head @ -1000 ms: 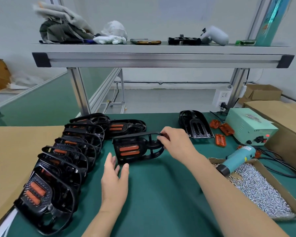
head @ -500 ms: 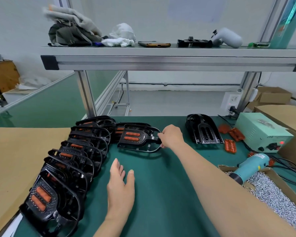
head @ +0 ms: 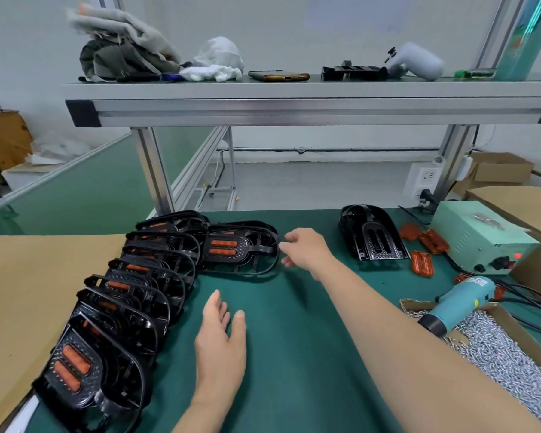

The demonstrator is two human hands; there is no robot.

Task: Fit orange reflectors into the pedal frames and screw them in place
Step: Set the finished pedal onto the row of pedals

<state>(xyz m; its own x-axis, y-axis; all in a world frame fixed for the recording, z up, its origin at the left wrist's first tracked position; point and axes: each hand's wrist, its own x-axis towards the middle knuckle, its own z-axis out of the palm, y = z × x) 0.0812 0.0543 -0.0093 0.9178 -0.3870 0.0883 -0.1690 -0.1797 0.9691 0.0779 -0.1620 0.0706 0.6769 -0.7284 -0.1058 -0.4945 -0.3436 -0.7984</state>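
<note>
A black pedal frame with two orange reflectors fitted (head: pixel 238 248) lies at the far end of a leaning row of finished pedal frames (head: pixel 128 295) on the green mat. My right hand (head: pixel 306 250) hovers just right of that frame, fingers loosely spread, holding nothing. My left hand (head: pixel 221 342) rests flat and relaxed on the mat nearer me. An empty pedal frame (head: pixel 372 237) stands at the back right. Loose orange reflectors (head: pixel 422 262) lie beside it.
A teal electric screwdriver (head: pixel 456 304) rests on a cardboard box of silver screws (head: pixel 509 360) at the right. A pale green power supply (head: pixel 481 239) with cables sits behind it. Cardboard sheet (head: pixel 28 292) covers the left. An aluminium shelf (head: pixel 294 104) spans overhead.
My right hand carried the finished pedal frame to the far end of the row, set it down and let go. My left hand stayed on the mat.
</note>
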